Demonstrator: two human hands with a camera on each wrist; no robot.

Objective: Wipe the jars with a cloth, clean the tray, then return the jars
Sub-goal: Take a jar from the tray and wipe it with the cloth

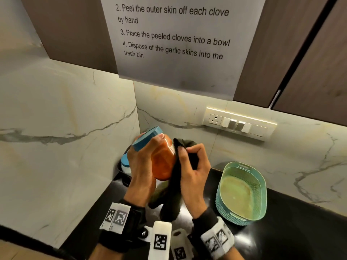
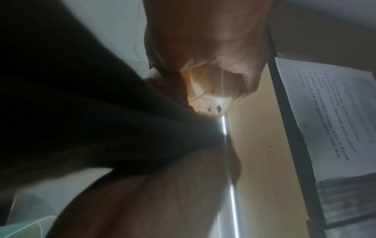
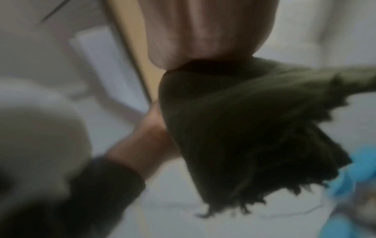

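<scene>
My left hand [image 1: 144, 158] grips a jar [image 1: 162, 160] of orange-red contents with a blue lid [image 1: 147, 138], held tilted above the counter, lid toward the wall corner. My right hand [image 1: 191, 166] holds a dark green cloth [image 1: 173, 184] bunched against the jar's right side; its loose end hangs toward the counter. In the left wrist view the jar [image 2: 207, 90] shows between my fingers, with the cloth [image 2: 91, 120] beside it. The right wrist view is blurred and filled by the cloth [image 3: 244, 128]. A second jar [image 1: 125, 164] with a blue lid stands on a dark tray [image 1: 120, 168] in the corner.
A teal perforated basket [image 1: 242, 192] stands on the black counter [image 1: 300, 231] to the right. Marble walls meet in a corner behind the jars. A switch panel [image 1: 238, 123] sits on the back wall; a printed sheet [image 1: 172, 40] hangs from the cabinets above.
</scene>
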